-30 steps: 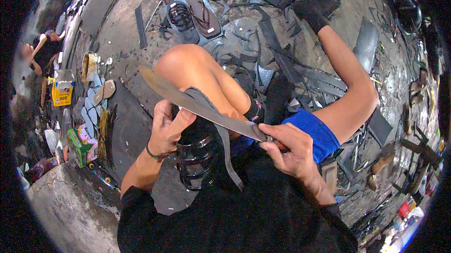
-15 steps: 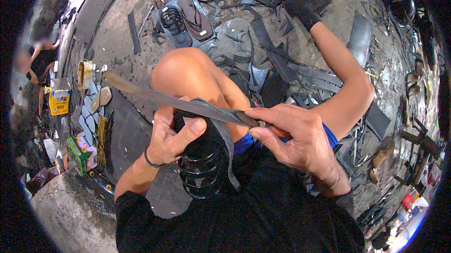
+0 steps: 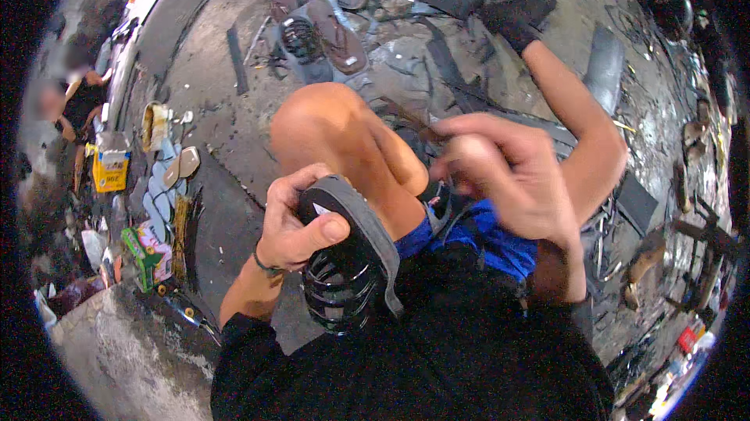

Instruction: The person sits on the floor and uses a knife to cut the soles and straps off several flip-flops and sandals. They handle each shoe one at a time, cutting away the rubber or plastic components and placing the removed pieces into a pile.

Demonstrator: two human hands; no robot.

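Note:
My left hand [image 3: 301, 222] is closed around the heel end of a black sandal [image 3: 337, 276], thumb pressed on the insole. Its strapped front points toward my body. A grey rubber edge runs along the sole's right side, its lower end curling away near my shirt. My right hand [image 3: 508, 175], smeared by motion, is closed to the right of the sandal and apart from it. From its fingers juts the blurred, dark blade of a knife [image 3: 410, 119], pointing up and left; its handle is hidden. Below that hand is a thin dark strip, hard to make out.
Before my knee, a finished-looking pair of sandals [image 3: 332, 38] rests on a bluish sheet. Rubber offcuts [image 3: 453, 69] litter the floor. At left are a yellow packet [image 3: 111, 167], pale soles [image 3: 160, 194] and a green box [image 3: 144, 257]. Other people [image 3: 82, 97] sit far left.
The knife has left the sandal's edge; my right hand has swung it up and away. My left hand still holds the sandal, whose grey edge now shows uncovered.

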